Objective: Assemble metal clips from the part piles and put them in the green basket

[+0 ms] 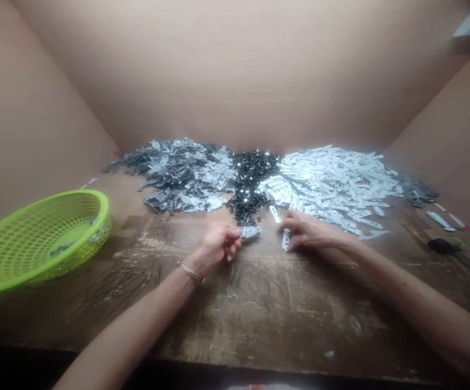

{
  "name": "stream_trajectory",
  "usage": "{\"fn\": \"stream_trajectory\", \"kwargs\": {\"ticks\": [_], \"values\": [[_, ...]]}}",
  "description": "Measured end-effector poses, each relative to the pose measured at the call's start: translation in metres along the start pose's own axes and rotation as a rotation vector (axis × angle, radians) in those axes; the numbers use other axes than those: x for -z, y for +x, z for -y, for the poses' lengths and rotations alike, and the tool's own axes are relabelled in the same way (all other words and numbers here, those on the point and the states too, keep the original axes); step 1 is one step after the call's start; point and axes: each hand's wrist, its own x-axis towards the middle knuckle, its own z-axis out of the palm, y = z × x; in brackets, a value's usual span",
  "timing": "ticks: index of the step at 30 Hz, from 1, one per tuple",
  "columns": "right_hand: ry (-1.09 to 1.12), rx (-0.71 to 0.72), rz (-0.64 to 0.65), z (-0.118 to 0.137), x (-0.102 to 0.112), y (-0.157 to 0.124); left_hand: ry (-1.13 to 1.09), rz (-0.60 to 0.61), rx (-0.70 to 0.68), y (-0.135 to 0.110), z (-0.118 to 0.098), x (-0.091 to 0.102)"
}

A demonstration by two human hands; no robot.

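My left hand (220,241), with a metal bangle at the wrist, is closed in a pinch. Between its thumb and finger is a silver flat metal piece (251,233), held just above the table. To the right, my right hand (306,230) has its fingers bent around a slim pale metal piece with cut-outs (286,240), gripped at the fingertips. Another such slim piece (275,214) lies just beyond the right fingertips. A heap of small dark shiny parts (255,173) sits right behind both hands; their exact kind is too small to tell.
A heap of grey metal pieces (190,176) lies at the back left, a heap of pale slim pieces (336,181) at the back right. A green plastic basket (102,200) holding a few pieces stands left. A dark round-ended object (440,246) lies right on the scratched wooden table (283,330).
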Motion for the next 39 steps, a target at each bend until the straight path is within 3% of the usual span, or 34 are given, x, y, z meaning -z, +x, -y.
{"fn": "stream_trajectory", "kwargs": {"ticks": [6, 17, 21, 25, 30, 39], "values": [[-0.019, 0.120, 0.018, -0.012, 0.003, -0.001, 0.000, 0.024, 0.047, -0.001, 0.000, -0.003], [-0.062, -0.014, -0.147, -0.008, -0.012, -0.012, 0.039, 0.058, 0.068, 0.000, -0.002, -0.003], [0.129, -0.072, -0.252, -0.008, -0.009, -0.014, 0.036, 0.074, 0.057, 0.003, 0.002, -0.002], [0.454, -0.128, -0.385, 0.003, -0.002, -0.017, 0.024, 0.081, 0.054, 0.004, 0.004, -0.002], [0.770, -0.165, -0.373, 0.031, 0.005, -0.015, 0.012, 0.089, 0.059, 0.004, 0.003, -0.006], [1.000, -0.113, -0.302, 0.056, 0.001, -0.001, 0.046, 0.086, 0.093, 0.002, 0.000, -0.006]]}}
